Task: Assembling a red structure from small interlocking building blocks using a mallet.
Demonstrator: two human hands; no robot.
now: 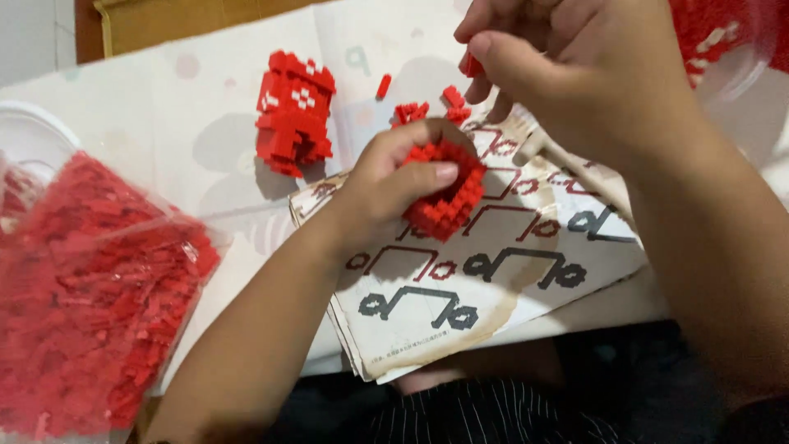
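1. The left hand (pixel 394 177) squeezes a red block ring (pixel 448 193) over the paper sheet (pixel 460 288).
2. The right hand (pixel 575 66) pinches a tiny red block (pixel 470 66) above the ring.

A pale table (pixel 148 123) with faint pastel spots is filling the view; at eleven o'clock, brown wooden furniture (pixel 164 20) is showing beside a white wall (pixel 33 33).

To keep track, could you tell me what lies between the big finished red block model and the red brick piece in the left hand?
Head view: only bare pale tabletop.
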